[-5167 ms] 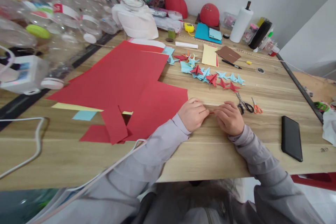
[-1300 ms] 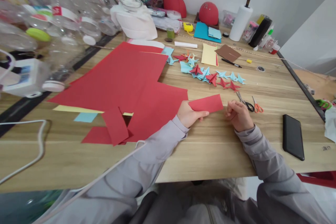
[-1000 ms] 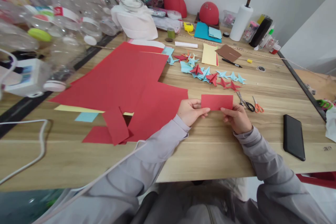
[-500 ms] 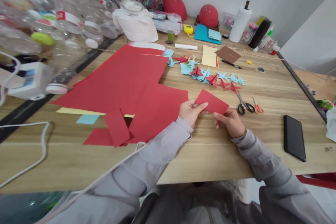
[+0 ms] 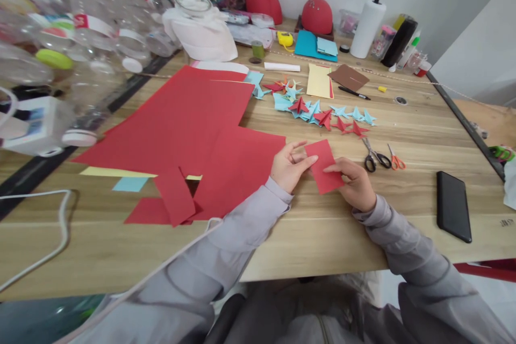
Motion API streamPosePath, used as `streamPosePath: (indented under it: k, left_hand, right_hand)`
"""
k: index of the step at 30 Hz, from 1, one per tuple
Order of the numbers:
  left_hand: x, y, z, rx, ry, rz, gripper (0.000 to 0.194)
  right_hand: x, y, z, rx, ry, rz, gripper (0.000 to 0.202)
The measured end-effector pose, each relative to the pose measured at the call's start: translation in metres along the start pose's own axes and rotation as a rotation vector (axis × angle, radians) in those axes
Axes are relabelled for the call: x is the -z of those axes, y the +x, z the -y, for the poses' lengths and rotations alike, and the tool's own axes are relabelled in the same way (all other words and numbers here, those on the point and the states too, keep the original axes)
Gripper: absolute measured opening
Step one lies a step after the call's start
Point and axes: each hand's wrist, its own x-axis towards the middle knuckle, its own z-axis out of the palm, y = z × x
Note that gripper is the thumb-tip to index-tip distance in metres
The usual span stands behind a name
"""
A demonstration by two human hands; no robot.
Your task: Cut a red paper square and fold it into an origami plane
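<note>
Both hands (image 5: 316,172) hold a card (image 5: 323,167) right of centre. Red sheets (image 5: 193,123) lie left; a phone (image 5: 453,206) sits lower right.

Item count
Scissors (image 5: 382,160): two pairs. Phone (image 5: 453,207): one. Black pen (image 5: 354,92): one. Yellow tape measure (image 5: 285,38): one. Upright white roll (image 5: 367,30): one.

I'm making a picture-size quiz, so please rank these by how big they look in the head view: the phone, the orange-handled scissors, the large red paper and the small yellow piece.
1. Large red paper
2. Phone
3. Orange-handled scissors
4. Small yellow piece, also farthest right of the pen
</note>
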Motion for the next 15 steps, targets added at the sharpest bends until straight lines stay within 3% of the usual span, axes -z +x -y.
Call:
streamPosePath:
  k: [5, 11, 15]
  left_hand:
    - [-0.0006, -0.0001, 0.0007, -0.033, -0.011, -0.043, 0.043]
    - [0.0002, -0.0030, -0.0001, -0.096, 0.086, -0.050, 0.037]
    - [0.0022, -0.0021, 0.0012, -0.145, 0.096, -0.018, 0.034]
  right_hand:
    - [-0.0013, -0.0008, 0.0041, 0.009, -0.046, -0.015, 0.013]
    - [-0.0029, -0.0028, 0.0019, -0.001, -0.006, 0.034, 0.012]
    - [-0.0045, -0.0034, -0.0022, -0.091, 0.093, 0.007, 0.013]
